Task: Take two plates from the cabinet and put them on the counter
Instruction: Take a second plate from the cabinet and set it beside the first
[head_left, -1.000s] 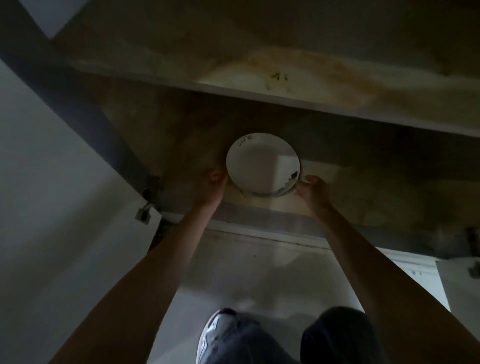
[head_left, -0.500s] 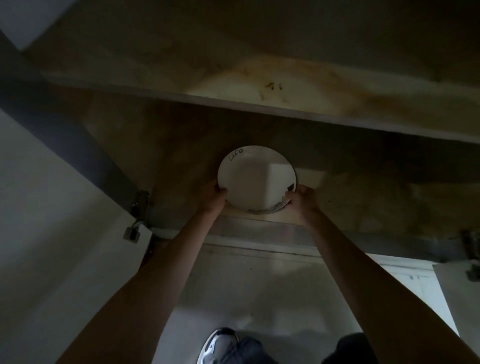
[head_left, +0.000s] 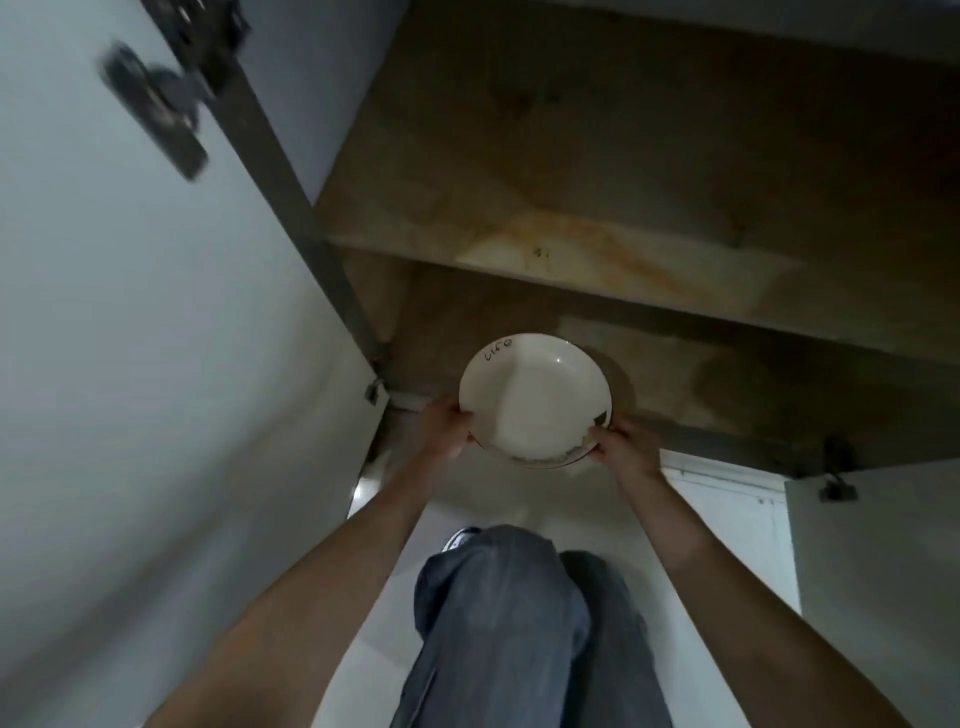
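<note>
A white plate (head_left: 535, 400) with dark writing on its far rim and a dark pattern on its near rim hangs at the front edge of the lower cabinet shelf (head_left: 753, 395). My left hand (head_left: 447, 423) grips its left rim and my right hand (head_left: 623, 449) grips its near right rim. A second rim edge shows just beneath it, so it may be two stacked plates; I cannot tell for sure. The plate is half out over the floor.
The low cabinet stands open, with a stained upper shelf (head_left: 597, 260) above the plate. An open white door (head_left: 156, 364) is at my left and another door (head_left: 872, 545) at my right. My knee in grey jeans (head_left: 498, 623) is below the plate.
Both hands have drawn the plate toward me, from resting on the lower shelf to its front edge. My view has risen and pulled back, showing more of the cabinet and my knee.
</note>
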